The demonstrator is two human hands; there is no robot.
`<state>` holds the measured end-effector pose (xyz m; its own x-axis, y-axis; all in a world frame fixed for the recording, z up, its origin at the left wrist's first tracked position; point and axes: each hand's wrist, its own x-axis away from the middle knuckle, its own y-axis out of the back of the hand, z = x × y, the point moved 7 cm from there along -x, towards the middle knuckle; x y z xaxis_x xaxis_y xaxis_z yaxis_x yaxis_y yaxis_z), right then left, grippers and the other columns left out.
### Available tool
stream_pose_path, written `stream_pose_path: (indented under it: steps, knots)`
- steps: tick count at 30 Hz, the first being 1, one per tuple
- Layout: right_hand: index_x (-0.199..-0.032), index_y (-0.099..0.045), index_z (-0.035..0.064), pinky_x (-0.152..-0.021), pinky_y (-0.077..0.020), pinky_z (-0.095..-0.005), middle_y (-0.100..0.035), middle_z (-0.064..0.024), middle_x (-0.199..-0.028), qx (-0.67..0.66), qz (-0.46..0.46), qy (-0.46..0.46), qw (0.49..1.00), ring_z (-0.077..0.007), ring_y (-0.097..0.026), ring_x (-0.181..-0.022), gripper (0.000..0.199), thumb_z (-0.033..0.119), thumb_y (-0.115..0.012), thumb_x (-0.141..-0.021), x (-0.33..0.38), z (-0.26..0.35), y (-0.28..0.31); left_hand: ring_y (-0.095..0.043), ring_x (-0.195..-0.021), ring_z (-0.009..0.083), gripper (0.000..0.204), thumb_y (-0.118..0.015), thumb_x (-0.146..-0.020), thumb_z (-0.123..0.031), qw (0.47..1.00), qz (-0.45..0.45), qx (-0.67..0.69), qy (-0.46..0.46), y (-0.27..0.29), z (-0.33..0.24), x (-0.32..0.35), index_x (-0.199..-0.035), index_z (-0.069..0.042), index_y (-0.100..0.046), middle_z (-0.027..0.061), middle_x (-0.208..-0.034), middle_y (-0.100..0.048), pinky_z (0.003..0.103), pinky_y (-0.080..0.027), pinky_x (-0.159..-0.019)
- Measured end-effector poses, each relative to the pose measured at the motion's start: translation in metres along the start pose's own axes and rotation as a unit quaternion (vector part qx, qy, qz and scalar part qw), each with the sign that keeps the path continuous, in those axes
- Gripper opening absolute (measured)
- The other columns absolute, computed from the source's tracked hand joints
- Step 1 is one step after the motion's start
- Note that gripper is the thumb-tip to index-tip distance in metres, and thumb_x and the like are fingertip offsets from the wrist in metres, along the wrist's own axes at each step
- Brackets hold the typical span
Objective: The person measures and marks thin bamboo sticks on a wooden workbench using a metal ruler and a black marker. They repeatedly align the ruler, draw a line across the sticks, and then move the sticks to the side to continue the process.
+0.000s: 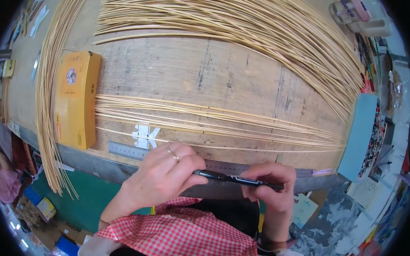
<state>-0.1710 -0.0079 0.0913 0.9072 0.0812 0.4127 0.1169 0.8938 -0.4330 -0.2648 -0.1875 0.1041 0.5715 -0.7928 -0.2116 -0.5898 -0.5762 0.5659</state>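
A black marker pen point(230, 178) lies level between my two hands near the table's front edge. My left hand point(165, 174), with a ring on one finger, is closed at the pen's left end. My right hand point(276, 182) grips its other end between thumb and curled fingers. Just beyond them, several thin pale wooden strips point(205, 121) run side by side from a yellow box point(76, 100) to a teal box point(360, 136). A metal ruler point(125, 150) lies along the front edge, partly hidden by my hands. White cut-out pieces point(145, 136) sit beside my left hand.
A large bundle of strips point(229, 18) covers the far side of the wooden table point(171, 66). Another long bundle point(49, 83) passes left of the yellow box and overhangs the front edge. A clear plastic jug point(359, 18) stands at the far right.
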Motion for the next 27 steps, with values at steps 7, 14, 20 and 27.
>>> stream_pose_path:
  steps: [7,14,20,27]
  knots:
    - [-0.078,-0.053,0.0035,-0.063,-0.046,-0.0242,-0.062,-0.0031,-0.076,0.054,-0.078,-0.026,0.995,-0.0078,-0.059,-0.07,0.021,-0.004,-0.068,-0.091,0.003,-0.014,-0.005,-0.064,-0.079,0.0277,0.033,-0.079,-0.077,-0.023,0.996,0.078,0.012,-0.044,-0.045,-0.028,-0.014,-0.097,-0.004,-0.061,0.0093,-0.089,-0.063,0.038,-0.051,-0.069]
    - [-0.077,-0.055,0.006,-0.055,-0.0469,-0.0289,-0.065,-0.0063,-0.074,0.27,0.08,0.047,0.958,-0.0151,-0.063,-0.06,0.022,0.003,-0.072,-0.09,0.001,0.012,-0.017,-0.06,-0.059,0.0148,0.028,-0.072,-0.083,-0.033,0.994,0.078,-0.055,-0.047,-0.06,-0.045,-0.004,-0.081,-0.009,-0.057,0.0,-0.068,-0.057,0.028,-0.044,-0.055]
    - [-0.081,-0.056,0.0051,-0.048,-0.0498,-0.0319,-0.057,-0.0076,-0.076,0.295,0.318,0.144,0.889,-0.0211,-0.062,-0.062,0.017,0.002,-0.072,-0.084,0.013,0.014,-0.042,-0.059,-0.052,0.0162,0.031,-0.067,-0.09,-0.034,0.993,0.099,0.042,-0.052,-0.052,-0.061,0.017,-0.079,-0.009,-0.052,0.0013,-0.059,-0.052,0.031,-0.043,-0.049]
    - [-0.075,-0.052,0.0078,-0.049,-0.0367,-0.0279,-0.056,-0.0027,-0.07,0.347,-0.127,0.399,0.839,-0.0135,-0.05,-0.055,0.049,0.05,-0.071,-0.091,0.058,0.075,0.026,-0.063,-0.056,0.0258,0.021,-0.061,-0.099,-0.023,0.968,0.162,0.14,0.134,-0.023,-0.014,0.059,-0.093,-0.003,-0.057,0.0093,-0.069,-0.059,0.038,-0.048,-0.052]
